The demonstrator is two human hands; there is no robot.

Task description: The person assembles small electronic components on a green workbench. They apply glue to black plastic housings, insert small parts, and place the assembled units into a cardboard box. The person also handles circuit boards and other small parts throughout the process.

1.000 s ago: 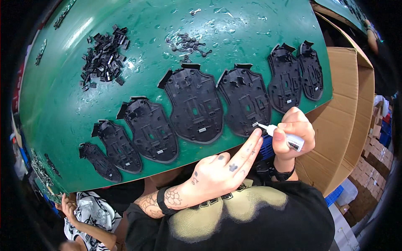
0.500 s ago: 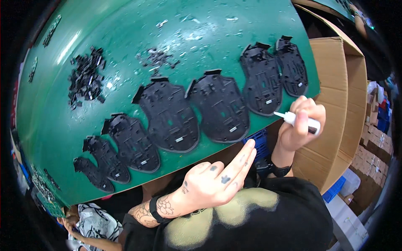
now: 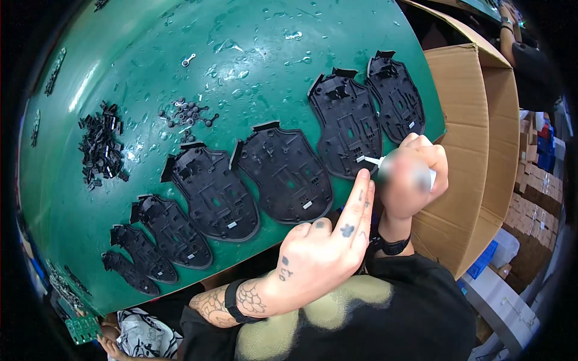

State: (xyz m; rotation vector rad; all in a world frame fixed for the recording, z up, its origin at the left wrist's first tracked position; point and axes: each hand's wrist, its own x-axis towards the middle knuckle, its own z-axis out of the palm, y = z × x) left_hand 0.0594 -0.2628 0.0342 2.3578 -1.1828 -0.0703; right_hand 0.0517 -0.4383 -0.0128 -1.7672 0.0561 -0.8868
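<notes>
Several black plastic shells with ribbed insides, shaped like computer mouse bases, lie in a row along the table edge. My right hand (image 3: 412, 174) is closed around a small white squeeze bottle (image 3: 374, 161), partly blurred. Its thin nozzle points at the lower end of the second shell from the right (image 3: 349, 123), by a small silvery piece (image 3: 360, 159). My left hand (image 3: 328, 243) has its index and middle fingers stretched out side by side, tips at that shell's lower edge. Nothing shows in it; the thumb is hidden. The middle shell (image 3: 282, 171) lies to its left.
On the green table (image 3: 253, 90) lie a heap of small black parts (image 3: 101, 144) and a smaller pile of dark link-like pieces (image 3: 188, 113). An open cardboard box (image 3: 460, 144) stands against the right edge. Another person's hand (image 3: 111, 347) is by a green circuit board (image 3: 83, 329).
The bottle in my right hand has come left, its nozzle now over the shell's lower end. My left fingertips have reached that shell's edge. The whole view has shifted a little.
</notes>
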